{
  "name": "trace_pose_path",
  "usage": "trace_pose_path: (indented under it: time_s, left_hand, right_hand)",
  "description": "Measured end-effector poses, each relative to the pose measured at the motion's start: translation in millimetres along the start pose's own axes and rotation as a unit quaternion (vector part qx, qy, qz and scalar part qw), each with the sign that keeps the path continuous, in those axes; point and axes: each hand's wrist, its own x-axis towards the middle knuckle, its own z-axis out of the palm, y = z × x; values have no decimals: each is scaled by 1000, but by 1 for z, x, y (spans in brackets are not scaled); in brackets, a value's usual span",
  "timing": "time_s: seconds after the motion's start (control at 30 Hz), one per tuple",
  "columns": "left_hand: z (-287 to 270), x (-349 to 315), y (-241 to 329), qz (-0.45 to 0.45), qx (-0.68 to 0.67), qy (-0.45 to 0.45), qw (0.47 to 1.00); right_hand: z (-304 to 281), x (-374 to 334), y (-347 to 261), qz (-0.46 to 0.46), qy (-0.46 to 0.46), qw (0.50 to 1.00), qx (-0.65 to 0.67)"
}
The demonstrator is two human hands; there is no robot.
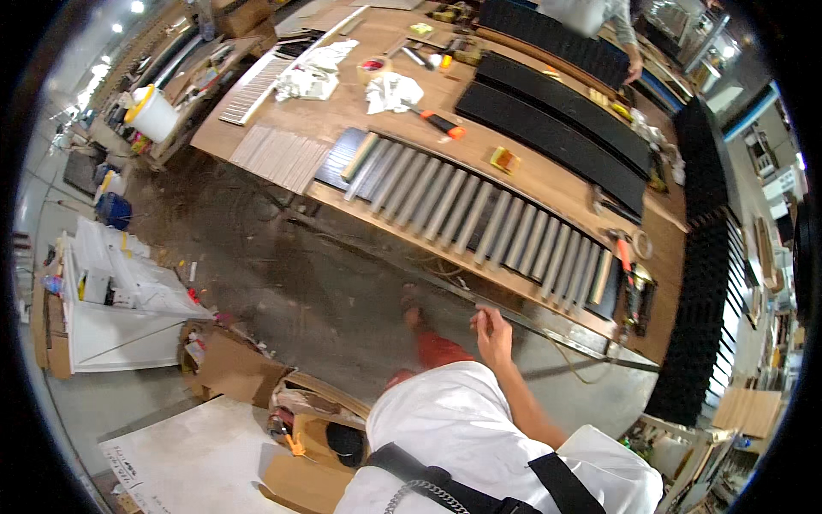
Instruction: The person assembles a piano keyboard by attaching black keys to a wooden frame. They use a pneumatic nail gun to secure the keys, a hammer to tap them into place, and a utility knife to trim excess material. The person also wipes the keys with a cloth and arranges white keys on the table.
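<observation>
My right hand (491, 331) hangs in front of the workbench's near edge, fingers curled in, with nothing visible in it. My left hand is out of view. Nearest to the hand is a long black panel (341, 144) on the wooden workbench (282, 141), crossed by a row of grey slats (432, 201) laid side by side. A pale wooden strip (601, 277) lies at the panel's right end. Left of the panel is a bundle of thin pale slats (278, 158). Behind it lie an orange-and-black handled tool (442, 125) and a small yellow packet (505, 159).
Two dark panels (548, 128) lie farther back. White cloths (396, 91) and a tape roll (373, 68) are on the bench. An orange-handled tool (623, 250) lies at its right. A co-worker's hand (634, 64) shows across. Cardboard boxes (235, 368) stand on the left floor.
</observation>
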Motion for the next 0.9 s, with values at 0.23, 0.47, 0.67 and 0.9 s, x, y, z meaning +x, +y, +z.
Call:
trace_pose_path:
  time_s: [0.23, 0.47, 0.67, 0.9]
  left_hand:
    - [-78, 34, 59, 36, -14, 29, 999]
    - [-234, 67, 107, 162, 209, 28, 964]
    - [-360, 122, 273, 265, 32, 128, 955]
    - [-514, 249, 460, 451, 88, 133, 878]
  right_hand:
    - [172, 140, -76, -230, -14, 973, -7]
    - [335, 233, -167, -213, -75, 966, -125]
    - [417, 268, -203, -137, -80, 959, -235]
    - [469, 294, -230, -59, 43, 954, -290]
